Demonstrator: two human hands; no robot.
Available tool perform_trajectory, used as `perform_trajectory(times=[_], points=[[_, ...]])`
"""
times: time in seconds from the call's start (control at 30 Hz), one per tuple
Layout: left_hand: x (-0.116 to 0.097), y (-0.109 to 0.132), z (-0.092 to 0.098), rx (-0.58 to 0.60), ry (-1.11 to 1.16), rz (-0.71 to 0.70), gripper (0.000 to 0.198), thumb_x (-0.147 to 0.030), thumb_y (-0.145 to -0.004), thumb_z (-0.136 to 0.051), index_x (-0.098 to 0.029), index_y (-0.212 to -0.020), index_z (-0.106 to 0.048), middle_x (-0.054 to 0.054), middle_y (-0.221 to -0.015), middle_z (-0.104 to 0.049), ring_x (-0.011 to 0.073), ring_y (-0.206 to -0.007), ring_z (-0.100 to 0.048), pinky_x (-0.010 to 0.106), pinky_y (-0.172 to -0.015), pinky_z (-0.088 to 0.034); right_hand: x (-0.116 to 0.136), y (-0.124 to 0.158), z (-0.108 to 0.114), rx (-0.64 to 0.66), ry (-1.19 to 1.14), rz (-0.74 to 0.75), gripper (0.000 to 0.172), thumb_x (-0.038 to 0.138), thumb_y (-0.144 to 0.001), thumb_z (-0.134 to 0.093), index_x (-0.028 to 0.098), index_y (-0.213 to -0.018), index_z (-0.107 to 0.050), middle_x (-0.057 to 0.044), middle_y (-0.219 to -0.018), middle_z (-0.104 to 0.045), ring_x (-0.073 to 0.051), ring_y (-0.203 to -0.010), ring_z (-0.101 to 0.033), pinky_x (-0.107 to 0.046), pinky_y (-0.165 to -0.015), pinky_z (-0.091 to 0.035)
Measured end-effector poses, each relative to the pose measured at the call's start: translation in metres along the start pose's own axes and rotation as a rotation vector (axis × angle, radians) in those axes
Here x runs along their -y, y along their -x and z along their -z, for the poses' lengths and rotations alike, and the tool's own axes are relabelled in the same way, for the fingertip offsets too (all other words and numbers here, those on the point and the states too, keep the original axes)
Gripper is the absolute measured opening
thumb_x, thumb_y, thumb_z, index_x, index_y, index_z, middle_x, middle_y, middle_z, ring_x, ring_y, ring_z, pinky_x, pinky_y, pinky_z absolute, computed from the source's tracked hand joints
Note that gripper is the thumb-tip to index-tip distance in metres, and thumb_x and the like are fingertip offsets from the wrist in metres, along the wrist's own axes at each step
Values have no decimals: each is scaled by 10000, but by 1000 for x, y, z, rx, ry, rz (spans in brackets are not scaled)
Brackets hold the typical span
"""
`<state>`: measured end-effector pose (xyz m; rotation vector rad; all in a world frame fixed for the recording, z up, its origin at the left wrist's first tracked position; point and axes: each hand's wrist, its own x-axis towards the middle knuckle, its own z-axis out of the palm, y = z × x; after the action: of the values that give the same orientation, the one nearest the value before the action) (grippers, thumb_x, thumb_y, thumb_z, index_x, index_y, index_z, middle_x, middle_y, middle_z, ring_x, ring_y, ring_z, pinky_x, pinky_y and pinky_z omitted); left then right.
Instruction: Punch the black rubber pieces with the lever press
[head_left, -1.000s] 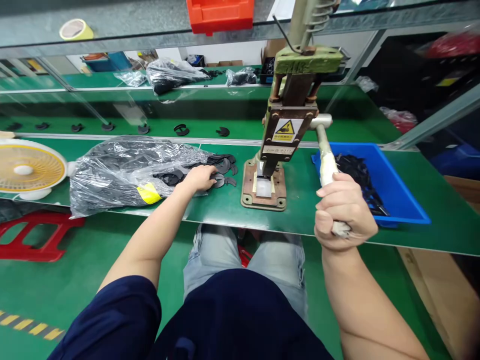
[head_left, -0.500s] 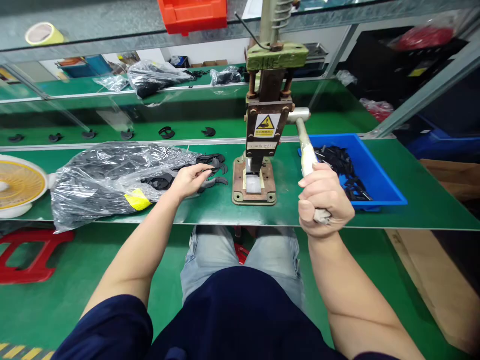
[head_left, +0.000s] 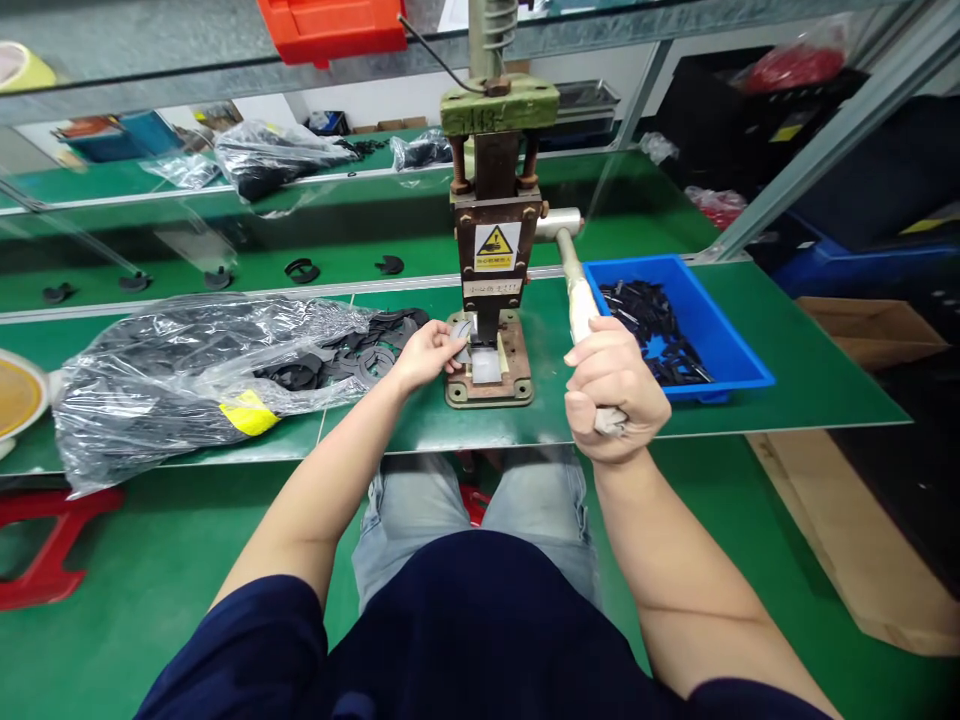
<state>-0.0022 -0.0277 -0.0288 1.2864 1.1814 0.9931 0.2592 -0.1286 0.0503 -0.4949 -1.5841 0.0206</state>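
Observation:
A hand press [head_left: 496, 245] with a warning label stands on the green bench. My right hand [head_left: 616, 392] is wrapped round its wrapped lever [head_left: 579, 290]. My left hand [head_left: 429, 356] pinches a flat, dark grey curved part [head_left: 461, 345] at the left side of the press base [head_left: 514, 386]. A whitish block [head_left: 486, 366] lies on the base below the ram. Left of my left hand, a clear plastic bag [head_left: 172, 370] spills more dark curved parts [head_left: 379, 350] onto the bench.
A blue bin [head_left: 739, 375] with black pieces stands right of the lever. Several dark curved parts [head_left: 302, 270] lie in a row behind the bag. A fan [head_left: 19, 395] is at the left edge. An orange bin [head_left: 334, 28] sits on the overhead shelf.
My left hand has moved right from the pile of parts to the press base, carrying a curved part. My right hand has stayed on the lever. The view has shifted somewhat.

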Motion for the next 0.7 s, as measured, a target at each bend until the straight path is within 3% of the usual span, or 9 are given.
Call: perform_trajectory(times=[0.13, 0.3, 0.47, 0.7], points=[[-6, -12, -5, 81, -66, 110, 452, -515, -888, -863, -199, -866, -542, -9, -559, -666, 133, -496, -676, 206, -495, -523, 0, 1, 0, -7, -30, -4, 221, 244, -829, -720, 250, -698, -542, 60, -663, -623, -173, -818, -714, -581, -1090, -584], [-9, -19, -9, 113, -159, 180, 426, -516, -934, -820, -212, -855, -531, -6, -536, -659, 128, -463, -649, 202, -474, -493, 0, 0, -1, -12, -28, 1, 220, 243, -827, -728, 260, -701, -549, 69, -671, -623, -172, -824, -706, -572, -1081, -576], [-16, -27, -8, 156, -289, 241, 449, -516, -893, -856, -208, -790, -545, 10, -520, -648, 125, -437, -620, 206, -458, -450, 1, 1, -3, -48, -26, -9, 211, 274, -840, -713, 265, -705, -551, 62, -671, -623, -180, -807, -705, -581, -1070, -574], [-23, -35, -15, 151, -327, 364, 353, -400, -900, -853, -193, -782, -592, 12, -525, -633, 132, -436, -617, 204, -434, -426, 1, 2, -6, -91, -6, -16, 207, 312, -842, -706, 272, -698, -563, 69, -643, -622, -187, -755, -704, -588, -1025, -593]])
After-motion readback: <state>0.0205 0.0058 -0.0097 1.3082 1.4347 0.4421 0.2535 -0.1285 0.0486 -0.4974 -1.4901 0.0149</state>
